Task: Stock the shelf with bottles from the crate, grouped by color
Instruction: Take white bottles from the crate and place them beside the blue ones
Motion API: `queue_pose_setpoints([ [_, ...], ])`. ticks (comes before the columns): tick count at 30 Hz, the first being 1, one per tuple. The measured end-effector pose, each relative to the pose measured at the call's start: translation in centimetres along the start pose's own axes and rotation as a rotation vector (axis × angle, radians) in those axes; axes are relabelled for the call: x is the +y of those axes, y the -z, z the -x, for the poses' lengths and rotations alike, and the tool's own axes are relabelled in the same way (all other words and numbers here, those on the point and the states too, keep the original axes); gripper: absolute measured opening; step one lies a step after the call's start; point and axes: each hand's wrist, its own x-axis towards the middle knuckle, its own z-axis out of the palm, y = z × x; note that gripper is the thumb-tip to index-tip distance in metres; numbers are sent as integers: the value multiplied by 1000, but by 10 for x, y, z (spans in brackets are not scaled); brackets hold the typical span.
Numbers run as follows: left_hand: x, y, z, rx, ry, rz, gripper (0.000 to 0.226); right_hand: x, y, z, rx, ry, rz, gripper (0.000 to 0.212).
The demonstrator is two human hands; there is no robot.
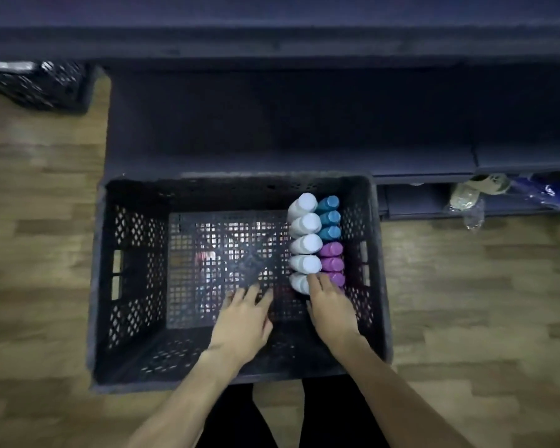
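1. Here's the shelf point(272, 124), dark and broad across the top of the view, just beyond the crate point(101, 286). Its deck looks bare from here, though it is too dim to be sure of the back.

2. The crate sits on the wood floor point(39, 221) right against the shelf front. All the bottles stand upright along its right wall, caps up toward the camera, in two rows running from the person toward the shelf.

3. White bottles point(304, 244) form the inner row, five of them. Teal bottles point(328, 218) fill the far half of the outer row; purple bottles point(332, 261) fill the near half.

4. The right hand point(328, 305) is the nearer one by far. Its fingers are loosely spread, tips resting over the nearest white bottle point(298, 282) and the nearest purple one. I cannot tell whether it grips either.

5. The left hand point(244, 318) is lower left of the bottles, fingers spread and relaxed above the crate floor, holding nothing.

6. The call: the nearest white bottle lies straight ahead under the right fingertips, long axis vertical, so a straight lift should clear its neighbours.

7. Hard to read: the bottle bodies are hidden below their caps, and motion blur smears both hands. To the right, clutter on a lower ledge point(466, 195) is indistinct.
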Motion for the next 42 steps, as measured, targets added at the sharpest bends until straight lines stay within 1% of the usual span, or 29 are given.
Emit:
queue_pose_setpoints([
  [3,-7,-13,-12,-1,11,16,55,3,-11,-9,48,3,4,58],
  [7,-9,-28,-23,71,-5,137,46,11,-29,-14,33,2,-67,50],
  [9,-8,-34,-23,111,-25,149,41,14,-37,-15,18,12,-118,48],
  [11,-7,-38,-21,133,-41,145,38,17,-40,-15,13,53,-106,48],
  [14,-7,-38,-15,171,-66,114,35,15,-35,-14,6,78,-105,50],
  [18,-9,-28,-6,218,-77,87,33,8,-20,-10,10,103,-183,46],
  [22,-11,-9,5,280,-104,41,31,0,3,4,16,112,-342,40],
  [27,-10,27,19,345,-137,18,32,-9,53,27,91,110,-595,39],
  [31,-9,69,34,423,-189,-11,32,-22,107,47,188,123,-702,43],
  [34,-11,110,46,510,-225,-65,31,-32,157,55,281,157,-692,44],
  [42,-16,238,62,731,-230,-183,29,-57,307,61,481,338,-531,47],
])
